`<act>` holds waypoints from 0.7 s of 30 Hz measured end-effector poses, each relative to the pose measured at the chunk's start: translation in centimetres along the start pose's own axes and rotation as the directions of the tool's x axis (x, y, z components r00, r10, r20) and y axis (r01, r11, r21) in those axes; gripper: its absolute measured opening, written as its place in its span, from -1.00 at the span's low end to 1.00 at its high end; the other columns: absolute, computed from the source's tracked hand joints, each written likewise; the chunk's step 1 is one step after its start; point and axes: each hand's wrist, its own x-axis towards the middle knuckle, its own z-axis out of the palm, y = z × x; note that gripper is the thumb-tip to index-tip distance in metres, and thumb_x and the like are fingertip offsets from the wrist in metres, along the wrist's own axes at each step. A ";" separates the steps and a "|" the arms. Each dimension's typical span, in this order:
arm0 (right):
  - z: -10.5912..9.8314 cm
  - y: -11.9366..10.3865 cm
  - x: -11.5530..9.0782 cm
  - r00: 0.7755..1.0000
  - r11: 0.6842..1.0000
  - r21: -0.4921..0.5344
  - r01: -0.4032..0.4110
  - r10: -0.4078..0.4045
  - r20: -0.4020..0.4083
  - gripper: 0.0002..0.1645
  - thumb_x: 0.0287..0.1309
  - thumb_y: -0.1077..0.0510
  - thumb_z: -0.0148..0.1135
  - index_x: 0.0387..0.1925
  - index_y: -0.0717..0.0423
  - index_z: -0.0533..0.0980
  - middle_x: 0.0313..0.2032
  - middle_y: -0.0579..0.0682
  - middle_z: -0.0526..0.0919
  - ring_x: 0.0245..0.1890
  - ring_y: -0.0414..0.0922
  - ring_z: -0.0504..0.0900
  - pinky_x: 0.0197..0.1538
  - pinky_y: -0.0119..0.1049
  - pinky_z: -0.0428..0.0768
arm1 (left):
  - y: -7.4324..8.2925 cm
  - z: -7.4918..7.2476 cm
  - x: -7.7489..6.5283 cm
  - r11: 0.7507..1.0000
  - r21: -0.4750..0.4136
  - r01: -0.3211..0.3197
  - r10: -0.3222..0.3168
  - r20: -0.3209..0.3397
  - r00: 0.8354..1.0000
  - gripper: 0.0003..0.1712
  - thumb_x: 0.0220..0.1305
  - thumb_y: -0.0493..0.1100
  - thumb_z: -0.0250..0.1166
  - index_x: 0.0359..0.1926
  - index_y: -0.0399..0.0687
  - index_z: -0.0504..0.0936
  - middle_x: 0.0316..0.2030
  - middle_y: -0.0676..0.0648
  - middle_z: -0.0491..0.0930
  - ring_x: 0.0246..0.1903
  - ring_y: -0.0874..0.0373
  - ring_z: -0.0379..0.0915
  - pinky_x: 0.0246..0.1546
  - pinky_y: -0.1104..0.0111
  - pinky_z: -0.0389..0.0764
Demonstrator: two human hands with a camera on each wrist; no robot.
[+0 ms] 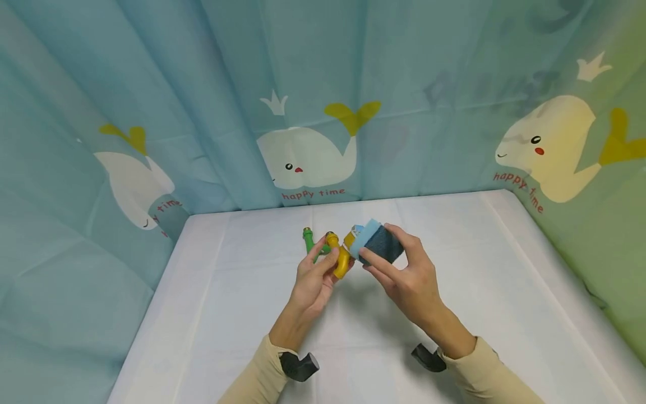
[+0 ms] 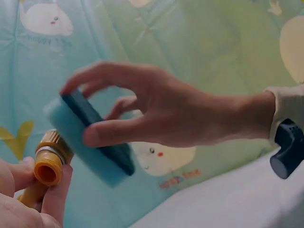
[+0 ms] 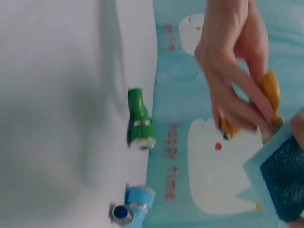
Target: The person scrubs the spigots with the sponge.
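Note:
My left hand (image 1: 313,285) pinches a yellow plastic tap (image 1: 343,262) between thumb and fingers, above the table. The left wrist view shows the tap's round open outlet and ribbed end (image 2: 51,139). In my right hand (image 1: 415,280) is a two-layer sponge (image 1: 382,245), light blue on one side and dark blue on the other, gripped by its edges. Its light blue face is turned to the yellow tap's ribbed end, very close; whether they touch I cannot tell. A green tap (image 3: 137,116) lies on the table behind my left hand, near a blue tap (image 3: 138,202).
The white-covered table (image 1: 242,314) ends at a blue-green curtain (image 1: 217,140) printed with whales, which stands around its back and sides. Each sleeved wrist carries a black camera mount (image 1: 300,367).

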 end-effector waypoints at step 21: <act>-4.4 2.1 2.5 0.815 0.968 0.062 -0.242 0.168 0.555 -0.35 0.16 -0.03 0.53 0.30 -0.24 0.57 0.28 0.14 0.48 -0.23 -0.07 0.69 -0.32 -0.18 0.68 | 0.3 -1.6 -0.1 0.607 0.616 -0.502 0.359 0.352 0.865 -0.17 0.14 -0.46 0.49 0.42 -0.02 0.45 -0.09 -0.33 0.73 -0.18 -0.05 0.73 -0.11 0.23 0.75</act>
